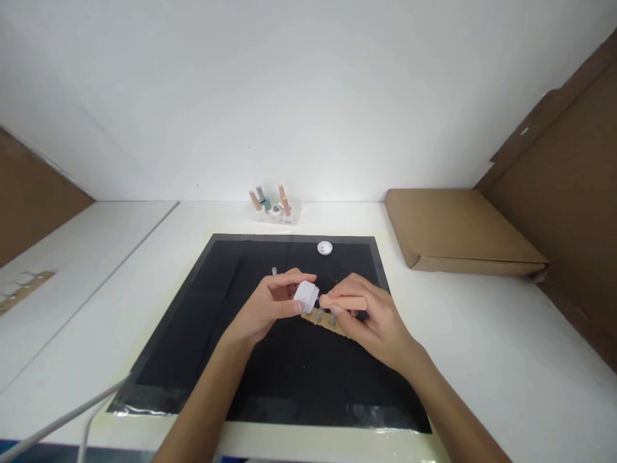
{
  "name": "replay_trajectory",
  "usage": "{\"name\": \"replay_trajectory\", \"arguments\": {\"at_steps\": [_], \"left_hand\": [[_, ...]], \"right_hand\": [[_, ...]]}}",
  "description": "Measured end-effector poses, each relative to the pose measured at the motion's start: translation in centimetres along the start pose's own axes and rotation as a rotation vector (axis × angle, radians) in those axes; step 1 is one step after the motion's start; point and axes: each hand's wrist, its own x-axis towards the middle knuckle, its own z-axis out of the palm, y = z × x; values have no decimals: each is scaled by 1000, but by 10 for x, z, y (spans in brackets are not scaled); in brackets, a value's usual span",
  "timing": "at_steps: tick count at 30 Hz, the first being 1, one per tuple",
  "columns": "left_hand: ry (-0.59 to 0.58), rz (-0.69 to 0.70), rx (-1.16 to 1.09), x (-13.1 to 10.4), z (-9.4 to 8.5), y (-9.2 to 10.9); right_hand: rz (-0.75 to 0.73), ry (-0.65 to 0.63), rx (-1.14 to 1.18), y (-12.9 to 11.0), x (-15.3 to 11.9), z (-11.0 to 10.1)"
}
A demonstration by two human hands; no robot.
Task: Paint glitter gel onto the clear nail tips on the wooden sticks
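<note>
Work zone: black mat [202, 334] laid flat on the white bench [482, 347], giving a dark, contrasting surface under small light parts.

Held over mat centre: tan wooden strip [322, 317] carrying short grey pins, tilted slightly, raised off the mat between both hands to bring the pin row close to the eye line.

Left hand [270, 307]: fingers curled, narrow opening, thumb and forefinger pinching a small white ribbed cap [307, 296] at the strip's left end. Cap touching or just above the strip; exact contact not discernible.

Right hand [371, 318]: closed around a peach-coloured cylindrical handle [343, 302], held roughly level, tip directed toward the white cap. Lower fingers supporting the strip from beneath, steadying it against the left-hand pinch.

Loose on the mat: small clear tube-like piece [274, 271] just beyond the left fingers; round white lid [324, 248] near the far edge.

Behind the mat: clear tray [274, 215] holding further peach handles and a green part, parked well apart from the hands.

Right of the mat: flat cardboard box [457, 231]. Left edge: another tan strip [24, 290] on the adjoining surface.
</note>
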Motion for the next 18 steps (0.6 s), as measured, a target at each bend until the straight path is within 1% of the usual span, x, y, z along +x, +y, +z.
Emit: {"name": "replay_trajectory", "arguments": {"at_steps": [2, 5, 13, 18], "left_hand": [[3, -2, 3, 0, 0, 0], [6, -6, 0, 1, 1, 0], [5, -12, -18, 1, 1, 0], [10, -12, -20, 2, 1, 0]], "right_hand": [[21, -14, 18, -1, 0, 0], [86, 2, 72, -1, -1, 0], [428, 120, 325, 5, -5, 7], [561, 166, 467, 6, -2, 10]]}}
